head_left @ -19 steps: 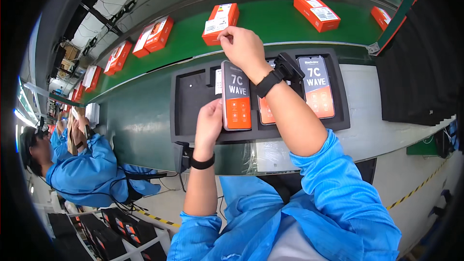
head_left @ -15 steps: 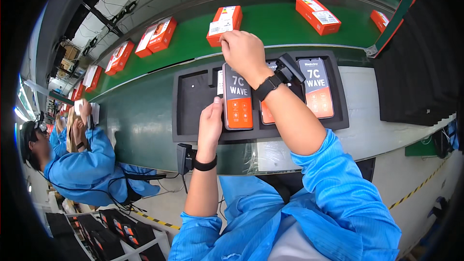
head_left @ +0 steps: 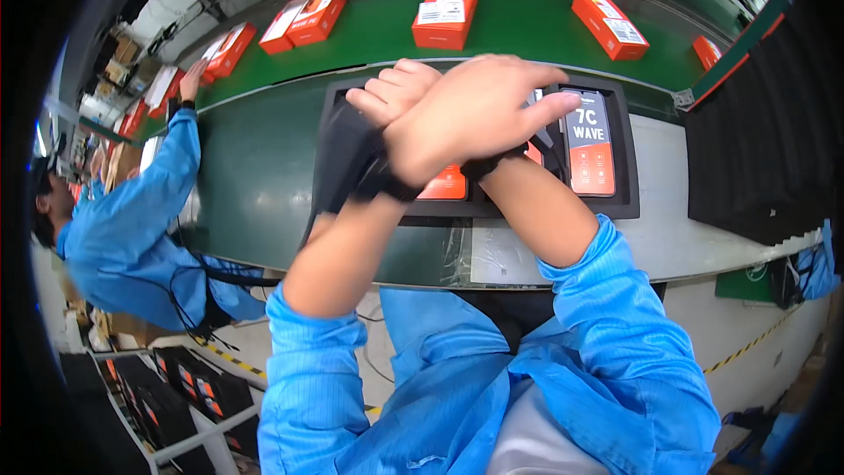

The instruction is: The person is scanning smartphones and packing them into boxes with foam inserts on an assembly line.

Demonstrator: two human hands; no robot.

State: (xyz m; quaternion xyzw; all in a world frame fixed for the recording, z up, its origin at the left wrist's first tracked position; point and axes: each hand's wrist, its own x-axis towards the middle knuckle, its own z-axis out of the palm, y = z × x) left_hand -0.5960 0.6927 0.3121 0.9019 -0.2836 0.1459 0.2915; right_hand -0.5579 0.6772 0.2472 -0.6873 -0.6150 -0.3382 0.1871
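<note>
My forearms cross over a black foam tray (head_left: 622, 149). My left hand (head_left: 479, 114) is on top, blurred by motion, reaching right with fingers stretched out and nothing seen in them. Partly hidden beneath it, my right hand (head_left: 396, 90) points left with its fingers curled; what they hold, if anything, is hidden. A phone with an orange and grey printed front (head_left: 589, 145) lies in the tray's right slot. The orange lower part of another phone (head_left: 446, 185) shows under my left wrist. Dark straps with black devices are around both wrists.
Orange boxes (head_left: 446, 18) stand along the green belt (head_left: 374, 35) behind the tray. A stack of black foam trays (head_left: 756, 149) is at the right. On the left, a co-worker in a blue sleeve (head_left: 132, 202) reaches to the belt. A white rack (head_left: 198, 435) holds more trays.
My left hand has left the phone's side and swung up and right across my right wrist. My right hand has moved slightly left. The co-worker's arm now reaches to the boxes.
</note>
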